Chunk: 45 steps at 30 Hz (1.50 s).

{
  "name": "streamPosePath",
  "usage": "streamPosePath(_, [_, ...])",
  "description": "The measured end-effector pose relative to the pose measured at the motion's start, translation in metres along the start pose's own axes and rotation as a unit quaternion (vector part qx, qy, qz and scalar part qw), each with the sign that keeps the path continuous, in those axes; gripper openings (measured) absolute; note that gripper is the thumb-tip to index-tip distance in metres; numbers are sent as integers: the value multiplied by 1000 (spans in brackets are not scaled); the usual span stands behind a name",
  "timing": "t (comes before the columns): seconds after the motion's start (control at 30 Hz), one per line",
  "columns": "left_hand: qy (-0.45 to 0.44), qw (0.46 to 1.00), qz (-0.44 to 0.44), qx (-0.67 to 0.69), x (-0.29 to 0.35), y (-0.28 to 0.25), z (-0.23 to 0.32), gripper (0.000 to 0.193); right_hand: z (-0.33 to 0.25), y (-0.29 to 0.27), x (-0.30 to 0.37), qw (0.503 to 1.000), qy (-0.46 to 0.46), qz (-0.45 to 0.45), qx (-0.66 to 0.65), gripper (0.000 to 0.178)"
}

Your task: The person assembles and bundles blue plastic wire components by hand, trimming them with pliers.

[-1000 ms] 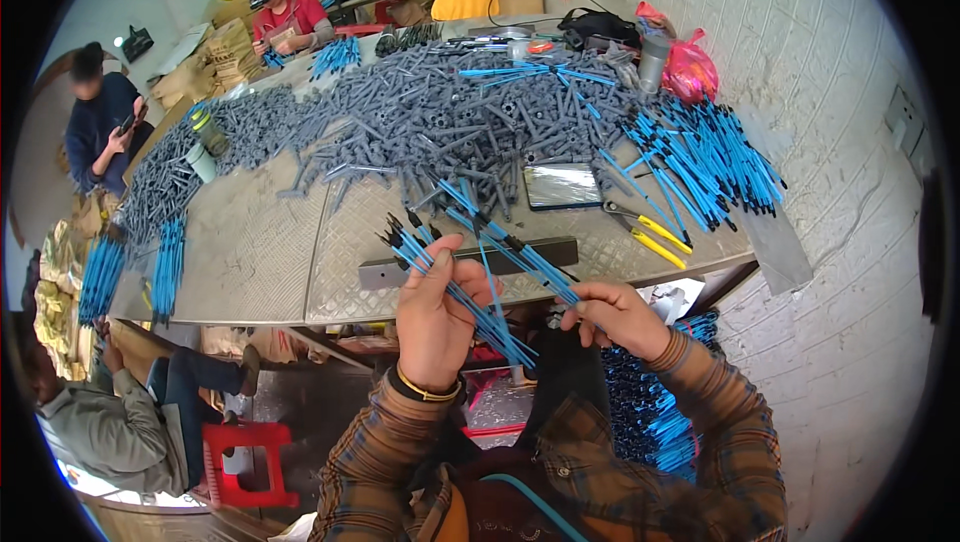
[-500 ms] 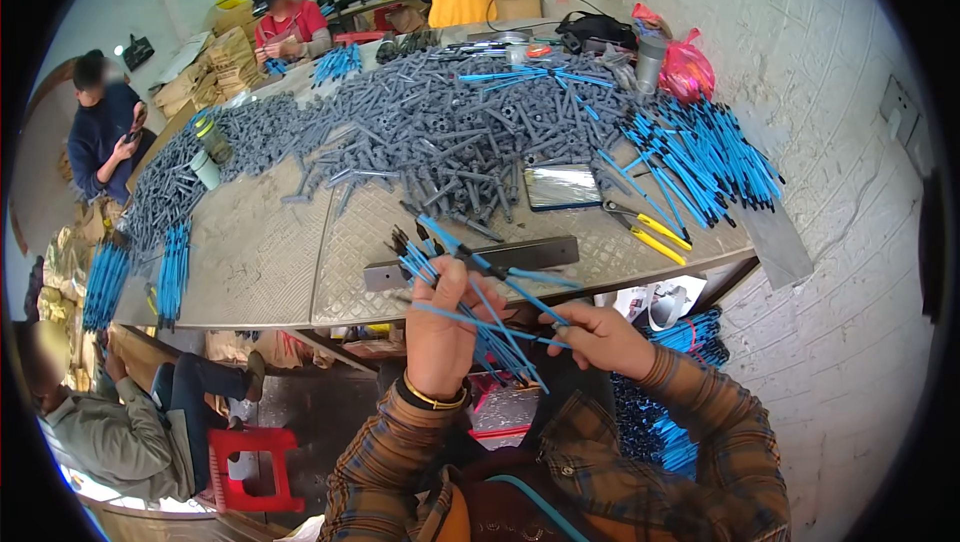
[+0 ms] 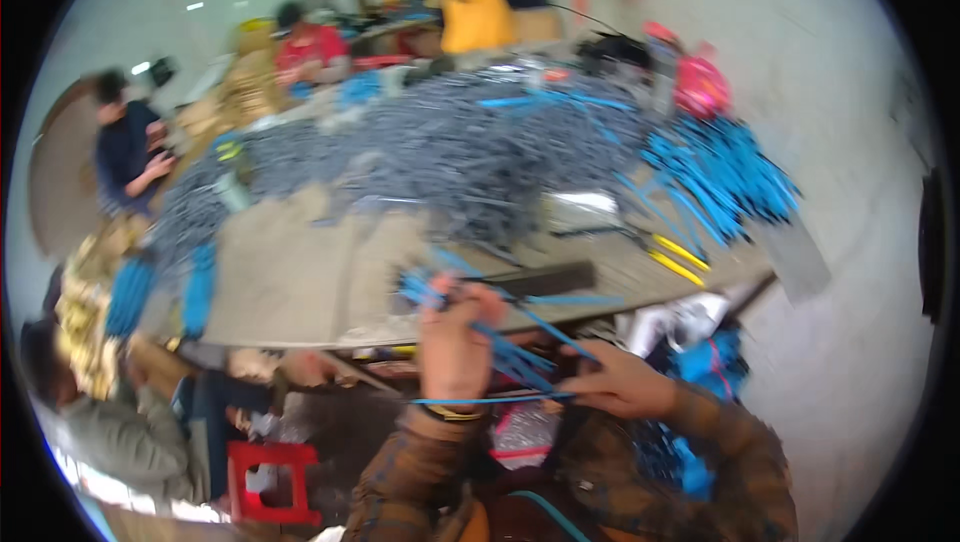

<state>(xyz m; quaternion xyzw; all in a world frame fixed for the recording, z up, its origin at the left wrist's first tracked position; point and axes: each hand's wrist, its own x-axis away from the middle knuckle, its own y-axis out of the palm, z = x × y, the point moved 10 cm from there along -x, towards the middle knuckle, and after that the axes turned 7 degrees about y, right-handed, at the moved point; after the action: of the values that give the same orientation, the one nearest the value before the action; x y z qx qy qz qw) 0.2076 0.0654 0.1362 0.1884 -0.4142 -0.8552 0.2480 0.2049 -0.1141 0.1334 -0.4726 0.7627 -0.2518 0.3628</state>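
The picture is smeared by motion. My left hand (image 3: 455,352), near the table's front edge, is closed around a bundle of thin blue rods (image 3: 515,357) with dark ends. A longer blue rod (image 3: 555,330) slants from that bundle toward my right hand (image 3: 622,382). The fingers of my right hand are pinched on a thin blue rod (image 3: 490,401), which lies level across the front of my left wrist. Whether the right fingers also grip the slanting rod is too blurred to tell. A dark flat bar (image 3: 545,280) lies on the table just beyond my hands.
Grey plastic parts form a big heap (image 3: 440,132) on the table (image 3: 285,282). At right lie many blue rods (image 3: 725,177), yellow-handled pliers (image 3: 678,260) and a shiny flat box (image 3: 583,210). A red stool (image 3: 275,482) stands lower left, near a seated person (image 3: 130,432). Other people sit farther back.
The whole view has shifted and blurred. The thin rod in my right hand has swung down, from across my left palm to across my left wrist. My left hand keeps its bundle.
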Motion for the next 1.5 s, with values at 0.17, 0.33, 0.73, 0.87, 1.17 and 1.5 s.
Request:
streamPosePath(0.17, [-52, 998, 14, 10, 17, -2, -20, 18, -4, -25, 29, 989, 33, 140, -41, 23])
streamPosePath(0.33, [-98, 993, -65, -22, 37, 7, -17, 13, 69, -26, 39, 931, 271, 108, -220, 18])
streamPosePath(0.73, [-205, 954, -203, -80, 67, 25, -21, 21, 240, -193, 76, 779, 431, 178, 419, 21])
streamPosePath(0.87, [-217, 952, -204, -64, 69, 33, -36, 21, 228, -203, 102, 839, 415, 332, 118, 23])
streamPosePath(1.17, [19, 995, -91, -33, 38, 57, -3, 21, -10, -46, 41, 972, 99, 213, -26, 11])
streamPosePath(1.5, [239, 946, -59, -211, 57, 59, 47, 20, -38, -30, 46, 983, 23, 164, 77, 13])
